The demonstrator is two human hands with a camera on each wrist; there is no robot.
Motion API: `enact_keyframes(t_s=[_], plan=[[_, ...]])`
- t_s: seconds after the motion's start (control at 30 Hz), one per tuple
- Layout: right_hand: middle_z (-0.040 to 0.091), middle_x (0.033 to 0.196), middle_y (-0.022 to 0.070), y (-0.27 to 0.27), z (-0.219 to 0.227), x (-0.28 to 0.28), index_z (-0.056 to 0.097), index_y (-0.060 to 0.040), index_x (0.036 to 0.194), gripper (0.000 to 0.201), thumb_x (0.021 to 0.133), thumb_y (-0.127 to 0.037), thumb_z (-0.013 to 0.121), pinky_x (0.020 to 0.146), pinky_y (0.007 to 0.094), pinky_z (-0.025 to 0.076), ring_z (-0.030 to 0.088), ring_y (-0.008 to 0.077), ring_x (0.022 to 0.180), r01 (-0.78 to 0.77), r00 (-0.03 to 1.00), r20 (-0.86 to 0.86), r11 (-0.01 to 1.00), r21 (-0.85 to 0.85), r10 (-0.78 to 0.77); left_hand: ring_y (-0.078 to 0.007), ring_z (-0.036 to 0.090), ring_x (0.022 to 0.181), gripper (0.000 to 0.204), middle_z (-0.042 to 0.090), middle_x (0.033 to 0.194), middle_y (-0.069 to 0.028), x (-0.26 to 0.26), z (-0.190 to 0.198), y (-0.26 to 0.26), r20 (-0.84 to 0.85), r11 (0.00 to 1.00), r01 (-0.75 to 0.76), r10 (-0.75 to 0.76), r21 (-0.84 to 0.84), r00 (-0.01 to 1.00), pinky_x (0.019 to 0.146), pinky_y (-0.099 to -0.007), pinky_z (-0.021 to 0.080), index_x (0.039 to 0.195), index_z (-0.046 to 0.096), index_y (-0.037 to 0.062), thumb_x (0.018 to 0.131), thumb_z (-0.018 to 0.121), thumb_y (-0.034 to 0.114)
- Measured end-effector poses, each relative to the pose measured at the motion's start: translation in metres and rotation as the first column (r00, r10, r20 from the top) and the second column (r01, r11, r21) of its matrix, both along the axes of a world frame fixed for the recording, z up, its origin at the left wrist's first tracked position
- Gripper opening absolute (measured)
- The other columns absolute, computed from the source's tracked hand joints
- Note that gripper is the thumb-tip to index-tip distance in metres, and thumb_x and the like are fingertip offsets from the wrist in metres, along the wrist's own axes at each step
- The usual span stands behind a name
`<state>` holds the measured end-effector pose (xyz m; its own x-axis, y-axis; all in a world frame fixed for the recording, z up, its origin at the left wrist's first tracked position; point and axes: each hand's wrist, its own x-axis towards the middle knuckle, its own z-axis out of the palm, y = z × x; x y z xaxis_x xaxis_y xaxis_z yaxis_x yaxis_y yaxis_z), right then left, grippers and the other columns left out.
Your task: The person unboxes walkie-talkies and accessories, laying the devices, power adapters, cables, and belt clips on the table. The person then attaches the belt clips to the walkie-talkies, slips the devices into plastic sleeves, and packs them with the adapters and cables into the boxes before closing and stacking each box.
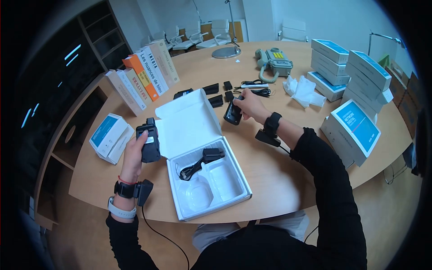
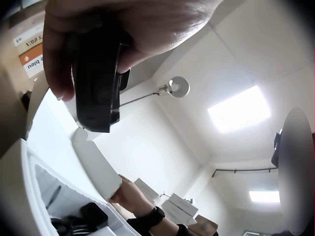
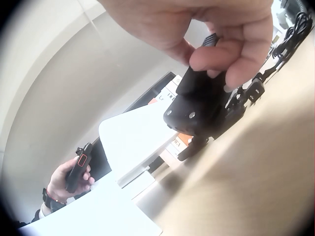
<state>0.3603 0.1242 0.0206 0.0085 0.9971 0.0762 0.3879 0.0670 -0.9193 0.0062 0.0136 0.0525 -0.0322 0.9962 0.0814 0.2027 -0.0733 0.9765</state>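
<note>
In the head view my left hand [image 1: 132,155] holds a black handheld device [image 1: 151,145] upright, left of the open white box [image 1: 173,191]. The left wrist view shows the thumb and fingers on opposite sides of its dark body [image 2: 96,83]. Beyond the box's right side, my right hand [image 1: 253,108] grips a small black boxy piece [image 1: 232,114] tilted over the table. Two small metal dots show on its face [image 3: 192,114] in the right wrist view. Inside the box's clear plastic tray [image 1: 223,182] lie a black power adapter [image 1: 213,155] and its coiled cable [image 1: 191,172].
Behind the raised lid [image 1: 186,119] lie black cylinders [image 1: 211,88], small black blocks and coiled cables [image 1: 258,92]. Books [image 1: 148,74] stand at the far left, with a white-blue box [image 1: 108,135] nearer. A telephone [image 1: 276,63], crumpled plastic [image 1: 302,91] and stacked boxes [image 1: 353,130] occupy the right.
</note>
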Motion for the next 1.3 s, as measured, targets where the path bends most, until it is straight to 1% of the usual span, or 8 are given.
enact_keyframes(t_s=[0.23, 0.5, 0.6, 0.87, 0.97, 1.03, 1.17, 1.3], plan=[[0.055, 0.062, 0.0089, 0.013, -0.008, -0.016, 0.042, 0.0039, 0.098, 0.036, 0.081, -0.019, 0.062, 0.036, 0.0299, 0.046, 0.053, 0.0153, 0.043, 0.007, 0.999, -0.053, 0.995, -0.096, -0.012, -0.0168, 0.063, 0.07, 0.034, 0.062, 0.081, -0.0093, -0.031, 0.019, 0.015, 0.26, 0.993, -0.097, 0.078, 0.061, 0.963, 0.064, -0.0277, 0.052, 0.105, 0.055, 0.0003, 0.094, 0.049, 0.032], [0.052, 0.062, 0.0078, 0.036, -0.021, -0.022, 0.053, 0.0033, 0.079, 0.028, 0.087, -0.023, 0.061, 0.051, 0.0355, 0.054, 0.056, 0.0169, 0.052, -0.073, 0.957, -0.288, 0.944, -0.322, -0.025, -0.0114, 0.061, 0.07, 0.03, 0.065, 0.086, -0.0047, -0.088, -0.039, 0.088, -0.467, 0.962, -0.058, -0.077, -0.269, 0.881, 0.062, -0.0249, 0.049, 0.099, 0.064, -0.0009, 0.088, 0.06, 0.027], [0.053, 0.067, 0.0076, 0.04, -0.021, -0.028, 0.052, 0.0023, 0.088, 0.023, 0.091, -0.02, 0.055, 0.061, 0.0382, 0.057, 0.059, 0.0189, 0.058, -0.155, 0.919, -0.393, 0.916, -0.369, -0.003, -0.0109, 0.06, 0.074, 0.028, 0.066, 0.088, -0.0053, -0.071, -0.053, 0.117, -0.56, 0.961, 0.254, -0.273, -0.114, 0.783, 0.066, -0.0268, 0.049, 0.099, 0.065, -0.0016, 0.087, 0.059, 0.023], [0.058, 0.077, 0.0111, 0.061, -0.039, -0.041, 0.044, 0.0027, 0.103, 0.024, 0.093, -0.019, 0.048, 0.067, 0.0423, 0.057, 0.062, 0.0228, 0.067, -0.268, 0.854, -0.519, 0.819, -0.508, -0.042, -0.011, 0.06, 0.084, 0.028, 0.065, 0.097, -0.0068, -0.02, -0.056, 0.167, -0.407, 0.924, 0.371, -0.373, -0.087, 0.834, 0.075, -0.0248, 0.048, 0.107, 0.063, -0.0004, 0.089, 0.055, 0.019], [0.061, 0.086, 0.0164, 0.03, -0.023, -0.043, 0.042, 0.0041, 0.11, 0.034, 0.09, -0.021, 0.053, 0.071, 0.0425, 0.055, 0.063, 0.0295, 0.072, -0.231, 0.972, -0.142, 0.857, -0.46, 0.185, -0.0108, 0.059, 0.089, 0.031, 0.063, 0.104, -0.0079, 0.002, -0.045, 0.147, -0.109, 0.932, 0.332, -0.349, -0.148, 0.931, 0.077, -0.0249, 0.048, 0.113, 0.058, -0.0007, 0.091, 0.052, 0.02], [0.06, 0.095, 0.0215, 0.02, -0.033, -0.04, 0.046, 0.0035, 0.113, 0.042, 0.084, -0.023, 0.06, 0.075, 0.0413, 0.052, 0.061, 0.0365, 0.079, -0.206, 0.75, 0.661, 0.963, 0.173, 0.042, -0.0105, 0.058, 0.091, 0.033, 0.062, 0.108, -0.0085, 0.009, -0.041, 0.136, 0.094, 0.926, 0.347, -0.336, -0.15, 0.937, 0.078, -0.0253, 0.049, 0.117, 0.056, -0.0011, 0.092, 0.05, 0.02], [0.059, 0.104, 0.0185, 0.04, -0.054, -0.035, 0.053, -0.0064, 0.114, 0.043, 0.078, -0.024, 0.065, 0.089, 0.0425, 0.043, 0.053, 0.0364, 0.101, -0.558, 0.687, 0.72, 0.705, 0.438, 0.096, -0.0116, 0.057, 0.097, 0.039, 0.059, 0.112, -0.0084, 0.0, -0.058, 0.144, -0.137, 0.876, 0.482, -0.479, -0.01, 0.867, 0.082, -0.0254, 0.048, 0.122, 0.05, -0.0031, 0.094, 0.046, 0.024], [0.06, 0.102, 0.0171, 0.061, -0.058, -0.044, 0.06, -0.008, 0.106, 0.029, 0.08, -0.021, 0.057, 0.088, 0.0421, 0.045, 0.054, 0.0358, 0.098, -0.667, 0.492, 0.856, 0.701, 0.252, 0.161, -0.01, 0.055, 0.095, 0.037, 0.06, 0.11, -0.0081, 0.014, -0.042, 0.123, 0.056, 0.904, 0.392, -0.388, -0.169, 0.92, 0.081, -0.0255, 0.048, 0.117, 0.053, -0.004, 0.094, 0.048, 0.024]])
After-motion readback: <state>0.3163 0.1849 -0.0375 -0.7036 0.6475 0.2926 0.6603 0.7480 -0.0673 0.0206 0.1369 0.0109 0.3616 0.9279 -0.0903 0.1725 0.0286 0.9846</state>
